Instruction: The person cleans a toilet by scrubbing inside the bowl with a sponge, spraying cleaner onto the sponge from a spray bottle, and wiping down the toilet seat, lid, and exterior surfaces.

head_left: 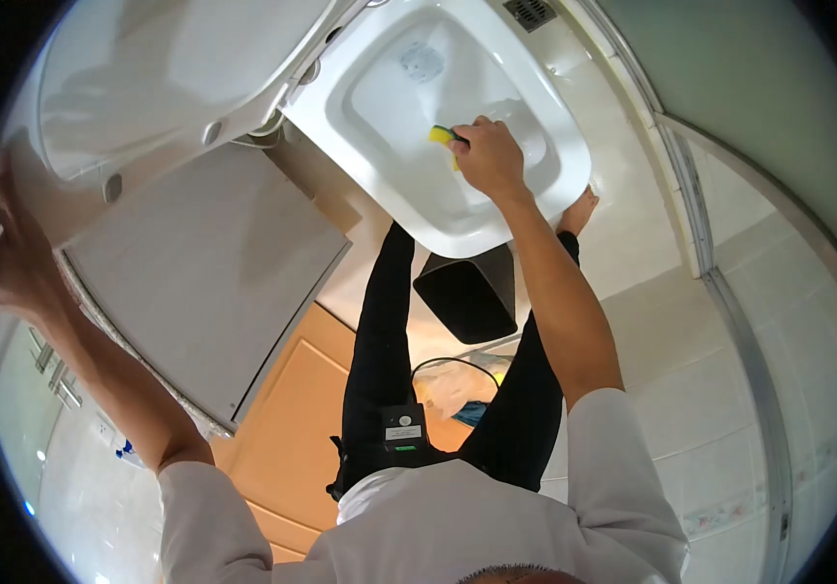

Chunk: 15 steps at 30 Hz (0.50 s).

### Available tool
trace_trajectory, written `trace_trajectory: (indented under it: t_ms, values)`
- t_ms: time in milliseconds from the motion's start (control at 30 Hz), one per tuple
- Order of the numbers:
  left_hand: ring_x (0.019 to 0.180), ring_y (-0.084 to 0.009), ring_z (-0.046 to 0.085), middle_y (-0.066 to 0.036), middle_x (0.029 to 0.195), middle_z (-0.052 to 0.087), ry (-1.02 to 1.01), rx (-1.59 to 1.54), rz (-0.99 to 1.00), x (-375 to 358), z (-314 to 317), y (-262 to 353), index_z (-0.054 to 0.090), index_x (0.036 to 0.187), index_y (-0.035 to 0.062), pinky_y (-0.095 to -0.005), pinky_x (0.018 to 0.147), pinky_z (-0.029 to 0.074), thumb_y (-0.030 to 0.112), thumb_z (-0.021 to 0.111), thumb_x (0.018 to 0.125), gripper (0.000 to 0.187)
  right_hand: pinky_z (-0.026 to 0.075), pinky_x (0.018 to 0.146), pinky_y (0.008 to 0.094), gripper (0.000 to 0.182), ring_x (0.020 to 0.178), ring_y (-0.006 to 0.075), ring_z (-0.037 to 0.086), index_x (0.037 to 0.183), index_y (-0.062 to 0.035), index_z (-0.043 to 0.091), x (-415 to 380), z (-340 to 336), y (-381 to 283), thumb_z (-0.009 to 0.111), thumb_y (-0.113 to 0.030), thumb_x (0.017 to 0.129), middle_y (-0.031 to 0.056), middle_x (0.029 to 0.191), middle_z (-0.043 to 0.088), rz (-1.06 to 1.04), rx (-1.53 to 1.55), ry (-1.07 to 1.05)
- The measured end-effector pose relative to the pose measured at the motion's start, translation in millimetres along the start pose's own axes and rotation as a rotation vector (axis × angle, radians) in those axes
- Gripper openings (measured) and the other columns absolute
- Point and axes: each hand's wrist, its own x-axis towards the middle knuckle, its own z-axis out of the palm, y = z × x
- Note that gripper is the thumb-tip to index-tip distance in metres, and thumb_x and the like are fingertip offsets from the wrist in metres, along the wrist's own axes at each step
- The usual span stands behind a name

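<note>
My right hand (491, 159) reaches into the white toilet bowl (365, 161) and pinches a yellow sponge (443, 135) with a dark green side. The sponge is at the bowl's inner wall. At the far left, my left hand (18, 248) is at the outer edge of the raised white toilet seat (170, 146), its fingers curled and partly lost in the dark rim of the view. Behind the seat, the glossy lid (175, 58) stands up too.
A dark bin (467, 297) stands between my legs, below the bowl's front. On the left is a grey panel (214, 263) beside an orange cabinet door (292, 380). A floor drain (530, 13) and a metal-framed glass shower screen (730, 88) lie to the right.
</note>
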Motion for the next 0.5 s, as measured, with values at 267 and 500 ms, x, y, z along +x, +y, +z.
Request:
trace_trajectory:
  t_ms: [267, 500]
  values:
    - [0.096, -0.029, 0.066, -0.02, 0.111, 0.062, 0.122, 0.016, -0.046, 38, 37, 25, 0.058, 0.127, -0.0088, -0.0484, 0.086, 0.062, 0.033, 0.08, 0.094, 0.057, 0.054, 0.078, 0.0456, 0.025, 0.092, 0.0316, 0.065, 0.114, -0.0094, 0.078, 24, 18, 1, 0.071, -0.025, 0.096, 0.0116, 0.096, 0.067, 0.12, 0.425, 0.303]
    - [0.102, -0.0284, 0.067, -0.02, 0.113, 0.064, 0.106, -0.317, -0.376, 30, 62, 4, 0.054, 0.133, -0.0083, -0.0489, 0.088, 0.061, 0.044, 0.07, 0.101, 0.064, 0.051, 0.091, 0.0438, 0.033, 0.108, 0.033, 0.059, 0.125, -0.004, 0.07, 106, 3, -74, 0.073, -0.011, 0.093, 0.0152, 0.116, 0.062, -0.141, 0.508, 0.818]
